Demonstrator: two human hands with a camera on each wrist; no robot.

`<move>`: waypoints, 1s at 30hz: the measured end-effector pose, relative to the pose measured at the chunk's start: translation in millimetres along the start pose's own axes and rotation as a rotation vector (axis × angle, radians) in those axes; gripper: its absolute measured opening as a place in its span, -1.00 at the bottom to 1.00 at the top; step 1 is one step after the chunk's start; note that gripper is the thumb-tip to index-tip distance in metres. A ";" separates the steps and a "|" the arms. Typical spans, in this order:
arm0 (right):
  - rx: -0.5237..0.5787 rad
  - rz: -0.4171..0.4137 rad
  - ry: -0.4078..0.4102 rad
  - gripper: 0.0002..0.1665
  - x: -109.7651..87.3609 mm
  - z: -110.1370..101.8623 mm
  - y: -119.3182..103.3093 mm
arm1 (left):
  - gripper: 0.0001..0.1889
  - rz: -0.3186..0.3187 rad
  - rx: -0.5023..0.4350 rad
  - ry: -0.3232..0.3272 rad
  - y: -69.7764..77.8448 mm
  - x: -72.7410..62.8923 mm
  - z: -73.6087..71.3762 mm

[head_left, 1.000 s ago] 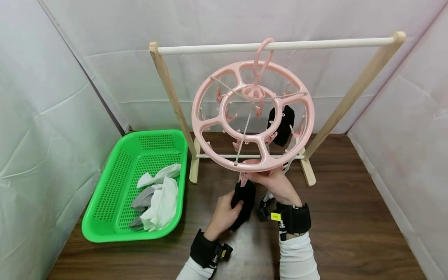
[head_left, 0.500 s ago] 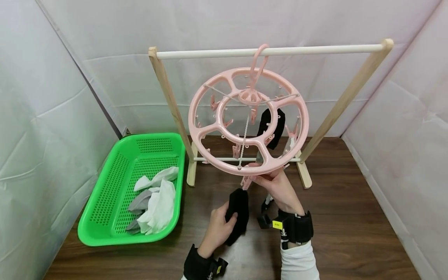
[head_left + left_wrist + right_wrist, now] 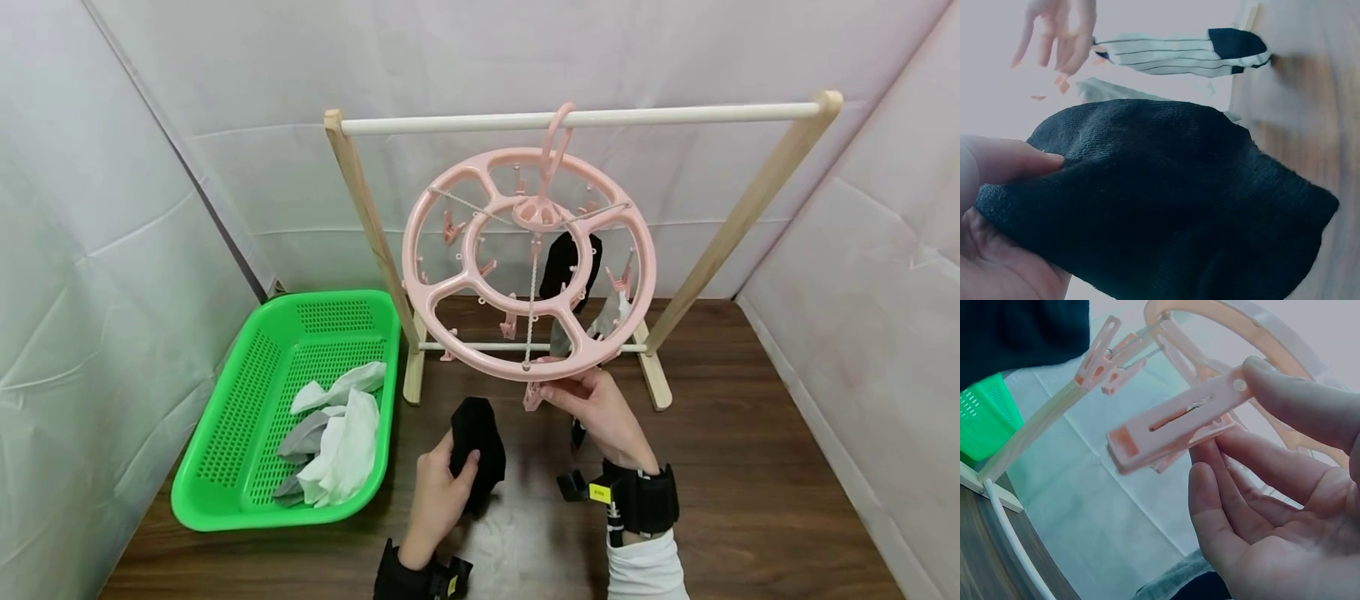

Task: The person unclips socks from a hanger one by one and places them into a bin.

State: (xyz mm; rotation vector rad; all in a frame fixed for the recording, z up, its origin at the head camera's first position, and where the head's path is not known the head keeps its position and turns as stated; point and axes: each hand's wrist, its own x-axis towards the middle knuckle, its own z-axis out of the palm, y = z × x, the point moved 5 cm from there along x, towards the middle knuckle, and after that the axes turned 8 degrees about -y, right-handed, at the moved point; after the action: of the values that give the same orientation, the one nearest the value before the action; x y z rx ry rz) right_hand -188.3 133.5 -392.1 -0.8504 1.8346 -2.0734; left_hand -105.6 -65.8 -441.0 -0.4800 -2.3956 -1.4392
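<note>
My left hand [image 3: 438,492] grips a black sock [image 3: 478,450], thumb on its near face, low in front of the round pink clip hanger [image 3: 447,286]. In the left wrist view the sock [image 3: 1179,187] fills the middle, spread fairly flat. My right hand [image 3: 603,412] pinches a pink clothespin [image 3: 1172,422] at the hanger's front rim, thumb on one handle and fingers under the other. Nothing is between that clothespin's jaws. Farther back on the hanger hang another black sock [image 3: 561,258] and a light grey one [image 3: 603,317]. A striped sock [image 3: 1160,53] shows in the left wrist view.
The hanger hooks over a white bar [image 3: 690,116] on a wooden stand. A green basket [image 3: 217,408] at the left contains white socks [image 3: 356,437] and grey ones [image 3: 303,437]. Several other clothespins dangle from the rings. Light curtains stand behind and at both sides.
The black sock has come away from the front clothespin. My left hand has carried it down and to the left. The right hand has kept hold of the clothespin.
</note>
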 end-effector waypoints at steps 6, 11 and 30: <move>-0.014 0.043 0.003 -0.63 -7.7 -3.7 4.8 | -0.81 -0.054 0.018 0.048 1.4 -0.1 -14.7; -0.069 0.115 0.023 -0.55 -17.8 -10.8 15.3 | -0.86 -0.109 0.044 0.074 1.1 -1.5 -24.7; -0.134 0.131 -0.215 -0.53 -47.8 -4.1 52.4 | -0.81 0.078 0.212 0.167 9.4 10.0 -68.5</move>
State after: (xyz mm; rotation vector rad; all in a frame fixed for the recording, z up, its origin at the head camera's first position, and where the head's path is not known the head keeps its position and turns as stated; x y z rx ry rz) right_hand -162.5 153.2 -455.2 -0.9197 1.8739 -1.7251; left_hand -104.6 -121.2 -398.6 -0.3807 -2.3336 -1.1290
